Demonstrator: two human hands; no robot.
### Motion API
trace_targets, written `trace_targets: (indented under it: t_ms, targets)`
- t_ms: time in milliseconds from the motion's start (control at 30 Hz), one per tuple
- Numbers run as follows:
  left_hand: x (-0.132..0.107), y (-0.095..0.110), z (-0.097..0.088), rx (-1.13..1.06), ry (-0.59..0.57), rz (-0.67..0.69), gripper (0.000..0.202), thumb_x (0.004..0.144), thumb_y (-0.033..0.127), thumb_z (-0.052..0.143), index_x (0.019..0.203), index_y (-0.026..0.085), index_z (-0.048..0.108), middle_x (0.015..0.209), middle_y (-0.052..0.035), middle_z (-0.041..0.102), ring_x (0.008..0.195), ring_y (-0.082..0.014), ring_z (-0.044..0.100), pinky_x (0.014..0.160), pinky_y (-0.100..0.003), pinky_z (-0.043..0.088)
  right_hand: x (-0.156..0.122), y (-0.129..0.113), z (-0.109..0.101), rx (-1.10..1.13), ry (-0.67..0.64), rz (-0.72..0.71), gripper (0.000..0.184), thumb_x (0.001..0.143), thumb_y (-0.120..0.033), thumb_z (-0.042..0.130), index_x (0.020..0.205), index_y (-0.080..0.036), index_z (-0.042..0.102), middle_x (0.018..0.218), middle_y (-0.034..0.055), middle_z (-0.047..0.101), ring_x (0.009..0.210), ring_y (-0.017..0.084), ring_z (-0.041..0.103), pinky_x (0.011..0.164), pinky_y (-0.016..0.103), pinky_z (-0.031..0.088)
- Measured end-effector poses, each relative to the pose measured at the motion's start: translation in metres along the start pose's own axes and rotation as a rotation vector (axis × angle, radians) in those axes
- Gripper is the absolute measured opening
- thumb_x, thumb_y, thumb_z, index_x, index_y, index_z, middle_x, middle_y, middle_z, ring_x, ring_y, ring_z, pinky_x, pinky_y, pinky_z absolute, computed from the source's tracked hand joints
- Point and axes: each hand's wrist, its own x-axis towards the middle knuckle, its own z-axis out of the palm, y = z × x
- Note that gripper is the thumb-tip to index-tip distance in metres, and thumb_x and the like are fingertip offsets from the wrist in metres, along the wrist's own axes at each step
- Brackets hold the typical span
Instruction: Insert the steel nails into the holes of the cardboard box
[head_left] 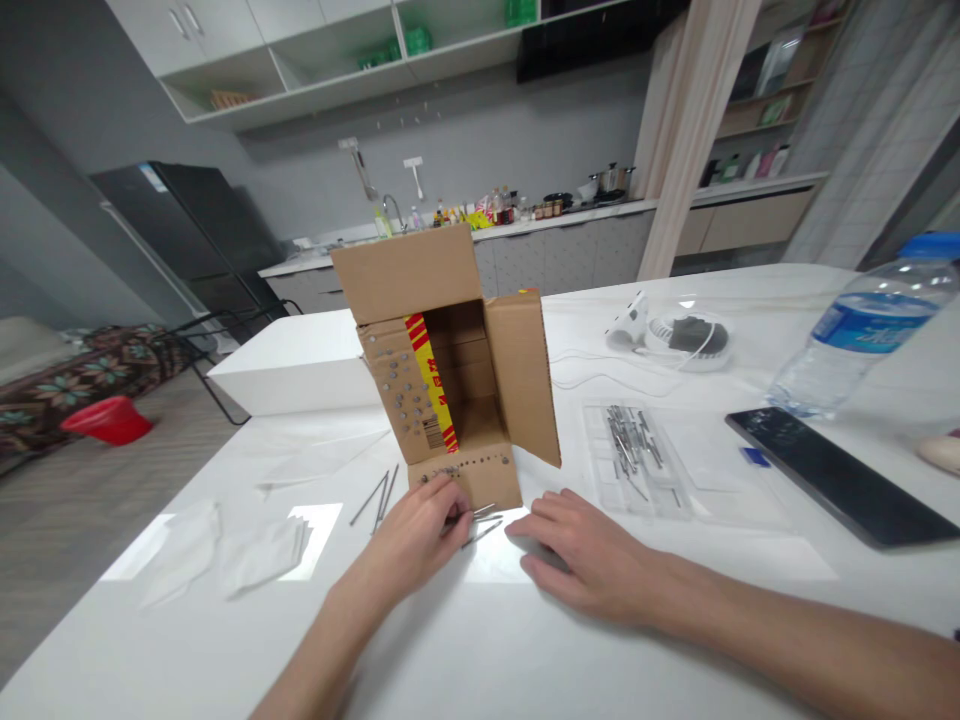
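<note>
Stray nails point(379, 497) lie on the table point(480, 650), left of the box point(450, 400). The left hand point(420, 535) curls over more nails point(484, 512) at the foot of the box flap; whether it pinches one I cannot tell. Better to lift one nail by its shank. The right hand point(592, 560) lies flat, fingers apart, beside the flap.

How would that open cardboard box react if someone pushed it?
The cardboard box looks empty inside, so it is probably light and would slide on the glossy white table. Standing tall with flaps spread, it might tip. Its flaps likely bend easily.
</note>
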Motion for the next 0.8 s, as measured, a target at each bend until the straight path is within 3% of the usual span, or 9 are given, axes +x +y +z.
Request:
trace_targets:
  t_ms: [100, 367, 800]
  targets:
    - [0.0004, -0.001, -0.0019, 0.004, 0.022, -0.006, 0.016, 0.092, 0.019, 0.049, 0.077, 0.02, 0.056, 0.081, -0.0025, 0.064, 0.073, -0.0186, 0.063, 0.066, -0.031, 0.048, 0.0009, -0.0001, -0.0002, 0.001, -0.004, -0.003, 0.02, 0.095, -0.023, 0.053, 0.109, -0.018, 0.066, 0.093, 0.0067, 0.064, 0.09, 0.022, 0.056, 0.085, 0.037, 0.04]
    - [-0.0019, 0.0016, -0.005, 0.023, -0.067, 0.017, 0.012, 0.091, 0.027, 0.058, 0.081, 0.02, 0.059, 0.088, -0.0046, 0.065, 0.081, -0.021, 0.065, 0.068, -0.031, 0.05, 0.0014, -0.0004, -0.0012, 0.007, 0.007, -0.008, 0.022, 0.095, -0.023, 0.054, 0.112, -0.019, 0.066, 0.094, 0.0074, 0.065, 0.091, 0.022, 0.057, 0.085, 0.037, 0.039]
    - [0.0002, 0.0048, -0.0027, 0.013, -0.064, 0.045, 0.02, 0.093, 0.018, 0.049, 0.076, 0.02, 0.059, 0.086, -0.0045, 0.065, 0.077, -0.0189, 0.064, 0.069, -0.031, 0.049, 0.0005, -0.0009, -0.0009, 0.0, -0.007, -0.004, 0.021, 0.094, -0.023, 0.053, 0.11, -0.018, 0.067, 0.092, 0.0073, 0.064, 0.091, 0.023, 0.057, 0.085, 0.038, 0.04]
